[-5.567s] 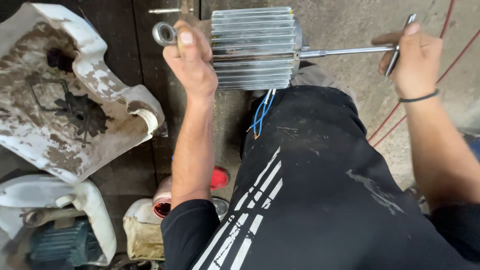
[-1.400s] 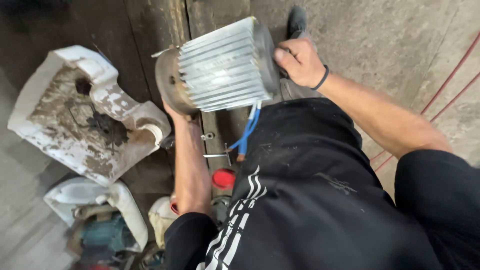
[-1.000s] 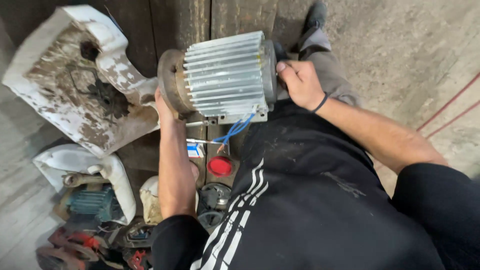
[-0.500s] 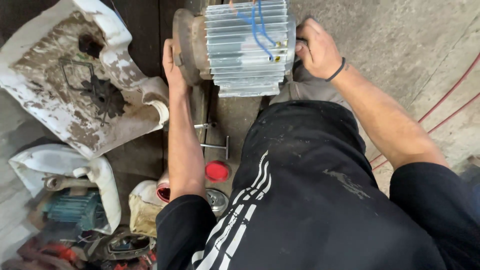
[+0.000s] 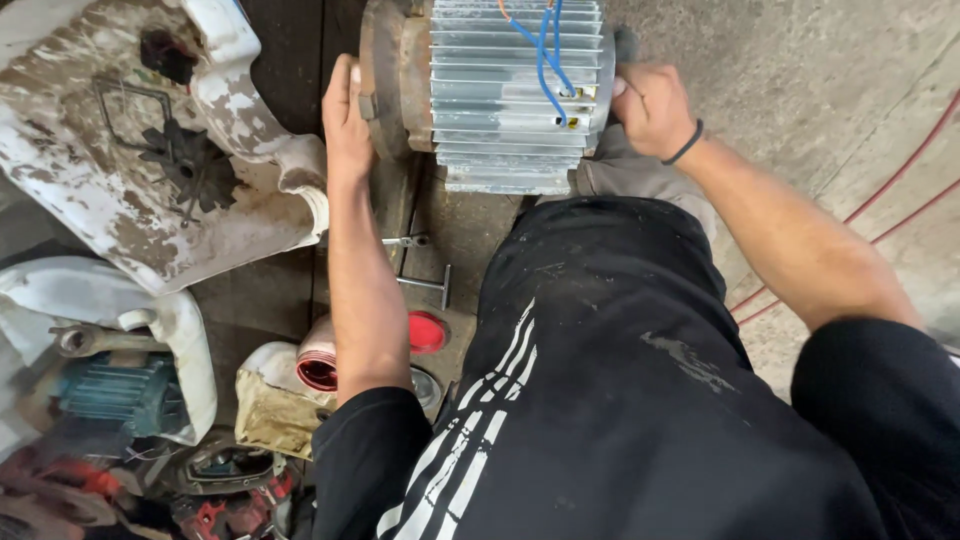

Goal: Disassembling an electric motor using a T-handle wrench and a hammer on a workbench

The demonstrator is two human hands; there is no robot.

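A finned silver electric motor (image 5: 505,95) lies on its side on the floor in front of my knees, with blue wires (image 5: 545,45) and one orange wire coming out of its top. My left hand (image 5: 347,120) lies flat against the motor's rusty end cover (image 5: 392,75). My right hand (image 5: 652,105), with a black band on the wrist, grips the motor's other end. My black trousers fill the lower middle of the view.
A dirty white moulded housing (image 5: 130,150) lies at the left. Below it are another white shell (image 5: 150,330), a teal motor (image 5: 115,390), a red cap (image 5: 425,332), a copper coil (image 5: 318,360) and small metal tools (image 5: 415,265). Red cables (image 5: 880,215) cross the concrete at the right.
The motor has been turned about its axis, so the wires now face up. Its long shaft and the ring held earlier are out of sight. Both hands have stayed on its ends.
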